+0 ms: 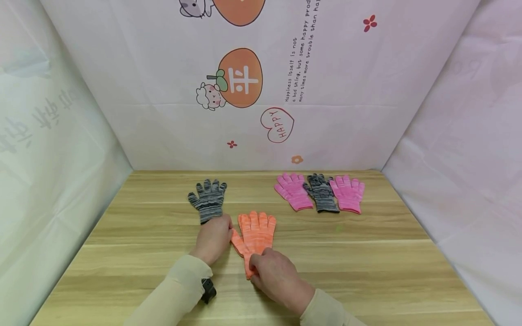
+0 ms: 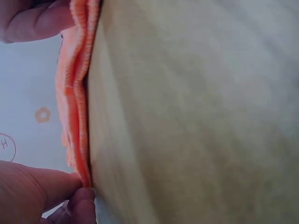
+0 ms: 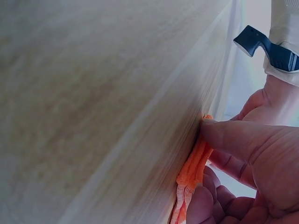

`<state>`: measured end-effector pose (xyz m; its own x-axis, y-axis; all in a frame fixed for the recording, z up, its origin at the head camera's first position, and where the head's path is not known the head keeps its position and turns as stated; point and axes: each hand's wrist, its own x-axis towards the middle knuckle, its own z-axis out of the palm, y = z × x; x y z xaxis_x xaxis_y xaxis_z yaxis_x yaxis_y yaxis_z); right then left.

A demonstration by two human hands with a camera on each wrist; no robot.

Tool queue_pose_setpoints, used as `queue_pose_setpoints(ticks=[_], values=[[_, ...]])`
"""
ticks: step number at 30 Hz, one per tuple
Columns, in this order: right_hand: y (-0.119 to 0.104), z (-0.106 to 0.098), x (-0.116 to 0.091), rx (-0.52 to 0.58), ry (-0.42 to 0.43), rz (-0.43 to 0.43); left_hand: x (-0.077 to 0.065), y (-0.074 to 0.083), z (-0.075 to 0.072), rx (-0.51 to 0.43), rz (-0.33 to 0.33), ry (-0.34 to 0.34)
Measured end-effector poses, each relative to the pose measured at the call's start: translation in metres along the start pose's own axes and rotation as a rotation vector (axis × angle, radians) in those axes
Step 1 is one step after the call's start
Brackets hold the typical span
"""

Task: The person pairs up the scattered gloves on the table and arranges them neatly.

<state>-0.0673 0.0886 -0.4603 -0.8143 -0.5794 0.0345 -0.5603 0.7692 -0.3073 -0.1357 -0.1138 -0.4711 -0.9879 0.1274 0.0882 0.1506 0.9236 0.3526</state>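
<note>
An orange knit glove (image 1: 258, 233) lies flat on the table, fingers toward the back wall. My right hand (image 1: 277, 276) holds its cuff, with the thumb on top; in the right wrist view, the right thumb (image 3: 233, 137) presses on the orange fabric (image 3: 191, 168). At the glove's thumb side is my left hand (image 1: 214, 237). The left wrist view has the left fingers (image 2: 84, 203) pinching an edge of the orange glove (image 2: 74, 107). Just beyond the left hand, a grey-and-black striped glove (image 1: 210, 199) lies flat, its cuff end partly covered by that hand.
At the back right of the wooden table (image 1: 367, 271), two pink gloves (image 1: 294, 192) (image 1: 348, 192) lie with a dark striped glove (image 1: 323, 194) between them, edges touching or overlapping. White printed cloth (image 1: 163, 90) stands at the back and both sides.
</note>
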Motion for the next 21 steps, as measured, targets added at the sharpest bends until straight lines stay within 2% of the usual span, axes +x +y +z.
queue_pose_setpoints(ticks=[7,11,16,21], values=[[-0.0005,0.0003,0.0005,0.001,-0.009,0.007,-0.003,-0.0003,0.0069,0.112,0.082,0.086],[-0.0012,0.0003,0.0003,-0.001,0.001,0.005,-0.0045,0.0003,0.0085,0.157,0.116,0.097],[-0.0014,0.001,-0.0002,-0.004,0.013,0.003,-0.0069,0.0042,0.0071,0.161,0.106,0.051],[-0.0007,0.0022,0.0001,-0.003,0.012,0.007,-0.0098,0.0092,0.0036,0.163,0.086,-0.028]])
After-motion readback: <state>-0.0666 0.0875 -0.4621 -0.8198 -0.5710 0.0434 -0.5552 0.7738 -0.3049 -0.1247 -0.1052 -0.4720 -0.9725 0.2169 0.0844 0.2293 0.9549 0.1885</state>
